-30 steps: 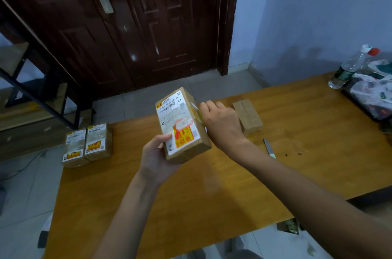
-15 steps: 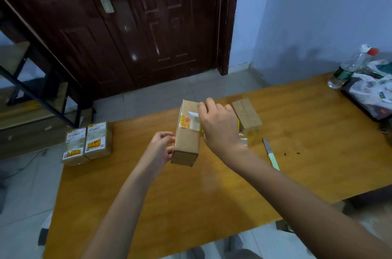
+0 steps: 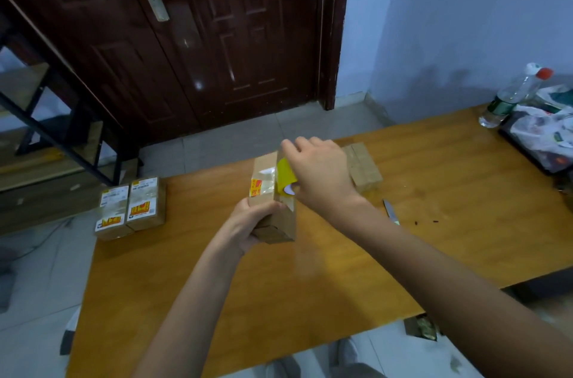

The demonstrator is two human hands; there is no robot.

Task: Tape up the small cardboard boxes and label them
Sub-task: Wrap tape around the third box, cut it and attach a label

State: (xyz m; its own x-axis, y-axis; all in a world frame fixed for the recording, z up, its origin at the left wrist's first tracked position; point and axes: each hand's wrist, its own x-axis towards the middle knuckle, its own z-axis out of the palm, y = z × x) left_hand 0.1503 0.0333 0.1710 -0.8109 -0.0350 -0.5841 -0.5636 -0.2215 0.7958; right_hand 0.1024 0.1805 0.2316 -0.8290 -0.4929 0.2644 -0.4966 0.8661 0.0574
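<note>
My left hand (image 3: 248, 222) grips the near lower end of a small cardboard box (image 3: 276, 216), held above the wooden table (image 3: 310, 284). A label edge with red and yellow print wraps its left face. My right hand (image 3: 319, 173) curls over the box's far top and holds a yellow tape roll (image 3: 285, 174) against it, with clear tape running onto the box. Two labelled boxes (image 3: 131, 207) lie side by side at the table's left edge. A plain taped box (image 3: 362, 167) sits behind my right hand.
A knife (image 3: 391, 211) lies on the table right of my right forearm. A plastic bottle (image 3: 511, 95) and a tray with bags (image 3: 545, 136) stand at the far right. A dark door and a metal shelf frame lie beyond the table.
The box has been turned from label-up onto its narrow side. My right hand has moved over its top and the yellow tape roll now shows against the box.
</note>
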